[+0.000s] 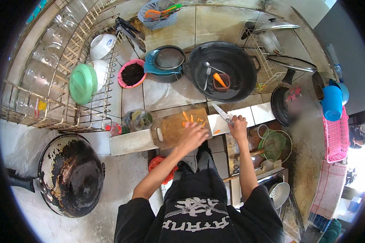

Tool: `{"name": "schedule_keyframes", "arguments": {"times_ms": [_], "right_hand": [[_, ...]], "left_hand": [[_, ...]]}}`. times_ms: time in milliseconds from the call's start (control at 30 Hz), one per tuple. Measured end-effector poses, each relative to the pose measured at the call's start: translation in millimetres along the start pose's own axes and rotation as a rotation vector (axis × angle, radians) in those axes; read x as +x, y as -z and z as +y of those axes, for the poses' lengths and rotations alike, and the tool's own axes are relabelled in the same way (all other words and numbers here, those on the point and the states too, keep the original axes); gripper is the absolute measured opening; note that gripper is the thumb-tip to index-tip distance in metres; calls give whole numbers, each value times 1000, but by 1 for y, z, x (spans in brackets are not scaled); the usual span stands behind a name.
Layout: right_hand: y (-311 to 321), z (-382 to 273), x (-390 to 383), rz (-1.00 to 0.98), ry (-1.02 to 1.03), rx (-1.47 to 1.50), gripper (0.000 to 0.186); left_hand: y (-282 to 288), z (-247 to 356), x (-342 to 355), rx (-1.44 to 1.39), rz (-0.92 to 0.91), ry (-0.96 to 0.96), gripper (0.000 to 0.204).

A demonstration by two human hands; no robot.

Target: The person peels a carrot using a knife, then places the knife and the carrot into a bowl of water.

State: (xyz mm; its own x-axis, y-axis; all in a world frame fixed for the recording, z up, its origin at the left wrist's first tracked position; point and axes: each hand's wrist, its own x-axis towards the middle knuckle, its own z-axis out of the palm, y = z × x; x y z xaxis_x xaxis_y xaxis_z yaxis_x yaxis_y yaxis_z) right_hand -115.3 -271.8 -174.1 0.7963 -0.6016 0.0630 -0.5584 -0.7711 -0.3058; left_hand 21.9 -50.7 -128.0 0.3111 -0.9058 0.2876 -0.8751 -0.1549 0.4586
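Observation:
My right hand grips a kitchen knife by its handle. The blade points up and to the left, off the right side of the wooden cutting board. Over the board's right part my left hand hovers with its fingers apart, and I see nothing held in it. Cut carrot pieces lie by its fingertips, and one orange bit rests on the white tile between the hands. Beyond, a large black wok holds a fork, a spoon and a small red container with a peeled carrot.
Behind the board stand a pink bowl of dark matter and a pot topped by a strainer. A wire dish rack fills the left. A blackened pan lies lower left. At right are a green strainer and pink basket.

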Motion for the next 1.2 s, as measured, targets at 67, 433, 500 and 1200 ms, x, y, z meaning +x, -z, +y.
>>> {"name": "schedule_keyframes", "arguments": {"times_ms": [67,433,500,1200], "right_hand": [[0,-2,1,5,-3,21,29],[1,-6,-1,6,8,90,27],[1,-7,-3,18,15,75,26],[4,-72,-41,-158,-140,546,28]], "left_hand": [[-22,18,16,42,-49,2,23],[-74,24,43,130,-113,91,8],[-68,25,44,97,-102,115,7],[53,-79,-47,-20,24,642,57]]}}
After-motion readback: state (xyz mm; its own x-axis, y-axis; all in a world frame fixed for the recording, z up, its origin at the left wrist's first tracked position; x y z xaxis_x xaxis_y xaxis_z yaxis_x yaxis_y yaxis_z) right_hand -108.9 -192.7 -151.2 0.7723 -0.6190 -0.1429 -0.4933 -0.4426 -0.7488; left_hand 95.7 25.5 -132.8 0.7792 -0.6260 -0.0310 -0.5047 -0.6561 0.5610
